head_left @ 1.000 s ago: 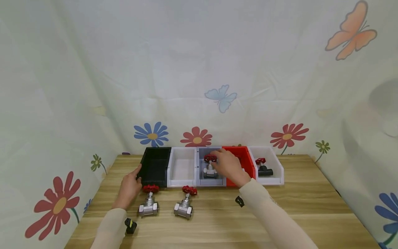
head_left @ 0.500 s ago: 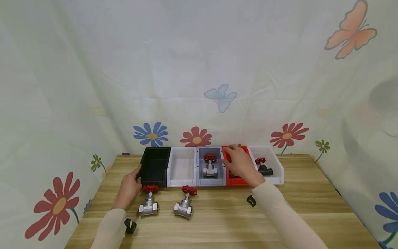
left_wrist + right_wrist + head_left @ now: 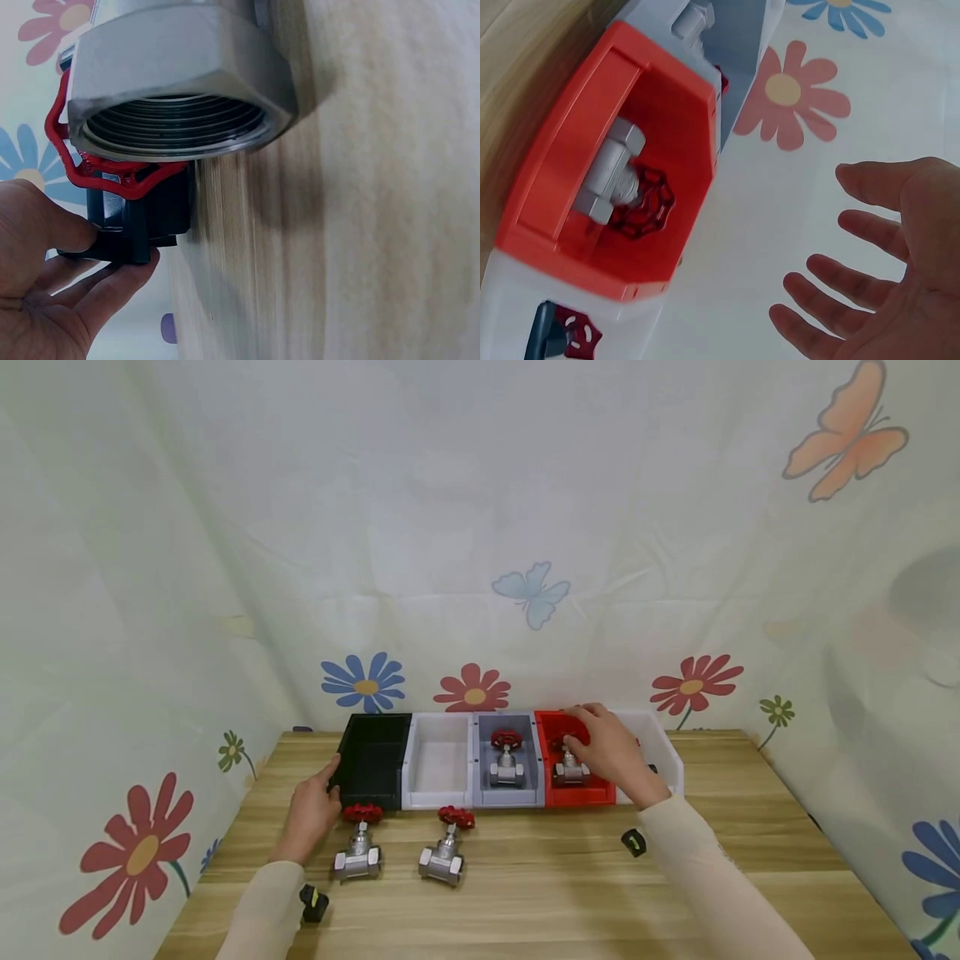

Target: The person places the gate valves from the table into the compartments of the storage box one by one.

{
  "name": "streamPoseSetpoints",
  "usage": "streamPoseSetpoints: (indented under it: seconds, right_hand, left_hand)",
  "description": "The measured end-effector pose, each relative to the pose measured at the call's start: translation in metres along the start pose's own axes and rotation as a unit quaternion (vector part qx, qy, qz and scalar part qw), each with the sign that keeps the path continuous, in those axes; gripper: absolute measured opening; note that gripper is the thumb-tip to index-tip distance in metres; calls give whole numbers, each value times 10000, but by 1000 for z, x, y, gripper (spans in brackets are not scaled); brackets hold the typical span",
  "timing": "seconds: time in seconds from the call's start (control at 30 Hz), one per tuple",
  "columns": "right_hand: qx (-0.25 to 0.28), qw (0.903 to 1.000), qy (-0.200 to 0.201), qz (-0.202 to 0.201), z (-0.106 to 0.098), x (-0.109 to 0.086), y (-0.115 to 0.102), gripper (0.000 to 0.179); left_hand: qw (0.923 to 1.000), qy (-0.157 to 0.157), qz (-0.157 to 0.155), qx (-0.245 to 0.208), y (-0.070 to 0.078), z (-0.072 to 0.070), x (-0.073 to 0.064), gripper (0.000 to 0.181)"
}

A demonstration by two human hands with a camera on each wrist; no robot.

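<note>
My left hand (image 3: 313, 808) grips the side wall of the black bin (image 3: 375, 760), thumb on one face and fingers on the other, as the left wrist view shows. Over the red bin (image 3: 577, 797) my right hand (image 3: 611, 747) hovers; in the right wrist view its fingers are spread and hold nothing. Inside that bin lies a silver gate valve (image 3: 609, 172) with a red handwheel. Two more silver valves with red handwheels lie on the table, a left valve (image 3: 358, 860) just in front of the black bin and another valve (image 3: 442, 862) to its right.
A white bin (image 3: 440, 799) stands between the black bin and a grey bin (image 3: 487, 795), which holds a silver valve (image 3: 507, 770). At the row's right end, another white bin (image 3: 670, 760) holds a dark valve (image 3: 546, 337) with a red handwheel. A flowered curtain hangs behind.
My right hand has moved right, from over the grey bin to over the red one, uncovering the valve in the grey bin. My left hand has stayed on the black bin.
</note>
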State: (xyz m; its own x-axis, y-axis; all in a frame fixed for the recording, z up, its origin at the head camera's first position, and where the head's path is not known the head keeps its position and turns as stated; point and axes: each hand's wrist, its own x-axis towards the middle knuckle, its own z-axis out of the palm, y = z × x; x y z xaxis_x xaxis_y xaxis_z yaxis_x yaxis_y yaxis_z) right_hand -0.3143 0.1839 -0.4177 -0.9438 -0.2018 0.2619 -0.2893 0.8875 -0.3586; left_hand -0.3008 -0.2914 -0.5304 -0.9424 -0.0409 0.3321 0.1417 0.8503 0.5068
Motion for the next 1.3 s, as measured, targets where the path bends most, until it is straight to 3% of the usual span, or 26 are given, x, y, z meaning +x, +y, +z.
streamPoseSetpoints:
  seconds: [0.17, 0.57, 1.3]
  right_hand:
    - [-5, 9997, 20, 247, -7, -2, 13, 53]
    - [-72, 9991, 228, 358, -23, -10, 54, 50]
    - [-229, 9964, 198, 795, -21, -31, 127, 53]
  left_hand:
    - [10000, -41, -36, -2, 0, 0, 0, 57]
    - [10000, 3, -31, -67, -2, -2, 3, 57]
    - [10000, -9, 7, -76, -6, 2, 1, 57]
